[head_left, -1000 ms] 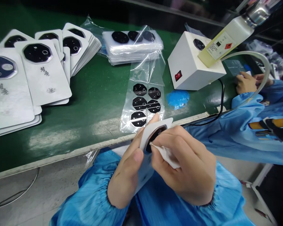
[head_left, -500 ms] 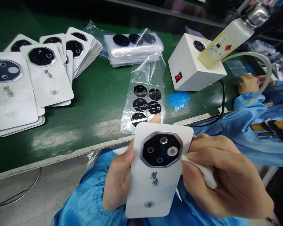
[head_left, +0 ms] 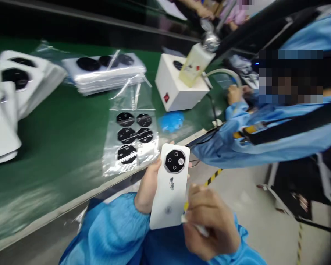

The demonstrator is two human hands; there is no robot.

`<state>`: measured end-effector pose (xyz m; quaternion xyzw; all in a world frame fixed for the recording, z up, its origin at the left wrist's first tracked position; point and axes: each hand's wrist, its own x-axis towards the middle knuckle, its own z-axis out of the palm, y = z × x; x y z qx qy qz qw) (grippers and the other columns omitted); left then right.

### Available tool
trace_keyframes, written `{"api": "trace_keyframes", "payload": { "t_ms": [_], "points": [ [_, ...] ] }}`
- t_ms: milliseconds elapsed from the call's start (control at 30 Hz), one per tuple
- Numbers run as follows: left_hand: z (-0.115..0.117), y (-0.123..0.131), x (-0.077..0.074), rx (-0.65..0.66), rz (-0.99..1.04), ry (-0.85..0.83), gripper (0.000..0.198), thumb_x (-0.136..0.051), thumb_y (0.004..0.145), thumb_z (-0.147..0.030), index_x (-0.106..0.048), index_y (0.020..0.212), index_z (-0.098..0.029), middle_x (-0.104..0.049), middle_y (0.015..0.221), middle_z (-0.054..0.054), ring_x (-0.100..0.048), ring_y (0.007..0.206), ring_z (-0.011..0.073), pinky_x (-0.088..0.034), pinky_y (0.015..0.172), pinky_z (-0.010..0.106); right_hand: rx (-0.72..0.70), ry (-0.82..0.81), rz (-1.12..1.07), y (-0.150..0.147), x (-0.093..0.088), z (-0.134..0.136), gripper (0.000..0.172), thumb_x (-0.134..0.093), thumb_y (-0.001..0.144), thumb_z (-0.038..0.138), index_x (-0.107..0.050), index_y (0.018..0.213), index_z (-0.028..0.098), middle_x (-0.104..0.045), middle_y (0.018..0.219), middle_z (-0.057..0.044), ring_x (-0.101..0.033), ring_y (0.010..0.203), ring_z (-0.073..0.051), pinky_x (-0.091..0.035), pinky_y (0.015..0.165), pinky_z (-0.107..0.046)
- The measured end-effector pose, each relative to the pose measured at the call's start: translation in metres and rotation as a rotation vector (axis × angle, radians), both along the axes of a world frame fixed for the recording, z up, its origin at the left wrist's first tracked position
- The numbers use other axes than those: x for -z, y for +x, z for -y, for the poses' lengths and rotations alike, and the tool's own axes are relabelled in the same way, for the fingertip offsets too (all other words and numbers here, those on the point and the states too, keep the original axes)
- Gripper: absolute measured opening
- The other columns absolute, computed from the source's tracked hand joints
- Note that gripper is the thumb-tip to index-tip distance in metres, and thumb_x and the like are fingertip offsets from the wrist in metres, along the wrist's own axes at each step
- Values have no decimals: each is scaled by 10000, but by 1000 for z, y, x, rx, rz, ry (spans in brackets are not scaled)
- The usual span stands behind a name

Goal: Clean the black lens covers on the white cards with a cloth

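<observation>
My left hand (head_left: 147,189) is closed around a white phone back cover (head_left: 165,200) by its left edge, fingertips showing past the right edge. The cover stands tilted toward me, its black octagonal camera panel (head_left: 175,161) at the top and dark lettering below. Beside its lower right edge, my blurred right hand (head_left: 212,221) pinches a small white wipe (head_left: 202,230). Whether the wipe touches the cover, I cannot tell.
Several white back covers (head_left: 2,129) lie stacked on the green bench (head_left: 57,147). Bagged black camera panels (head_left: 127,135) lie near its edge. A blue lump (head_left: 171,121) sits before a white box (head_left: 179,97) bearing an upturned bottle (head_left: 194,66). A co-worker's blue sleeve (head_left: 238,110) is right.
The view has swung right, bringing the co-worker and floor into sight. My right hand with the wipe has gone from the cover's upper right edge down to its lower right edge.
</observation>
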<state>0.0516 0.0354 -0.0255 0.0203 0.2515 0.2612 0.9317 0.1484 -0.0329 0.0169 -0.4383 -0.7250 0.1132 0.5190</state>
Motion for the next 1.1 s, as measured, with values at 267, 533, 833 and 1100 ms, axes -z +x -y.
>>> {"api": "trace_keyframes", "payload": {
  "t_ms": [267, 533, 833, 1100],
  "points": [
    [-26, 144, 6, 413, 123, 49, 411, -424, 882, -479, -578, 1024, -125, -640, 894, 64, -603, 686, 142, -492, 605, 303, 323, 115, 53, 56, 2, 46, 229, -487, 684, -3, -551, 863, 124, -503, 671, -9, -475, 565, -107, -445, 480, -278],
    [-17, 183, -8, 569, 181, 82, 376, -458, 878, -453, -559, 1058, -140, -616, 959, 61, -599, 759, 152, -504, 656, 326, 398, 143, 2, 74, 6, 54, 252, -493, 648, -30, -549, 842, 121, -502, 676, -2, -466, 582, -99, -423, 496, -273],
    [-4, 75, -7, 411, 84, 7, 494, -308, 877, -413, -613, 1045, -62, -718, 842, 140, -661, 611, 204, -464, 524, 273, 207, 217, -90, 54, 9, 39, 272, -476, 634, -43, -565, 867, 67, -513, 716, -33, -481, 586, -114, -372, 441, -270],
    [25, -51, -43, -154, 230, 231, 518, -381, 851, -458, -391, 1346, -305, -661, 1155, 98, -626, 1041, 229, -436, 902, 364, -77, 53, -410, -1, 18, 1, 170, -521, 765, 57, -593, 910, 107, -517, 721, -29, -483, 547, -123, -383, 434, -294]
  ]
}}
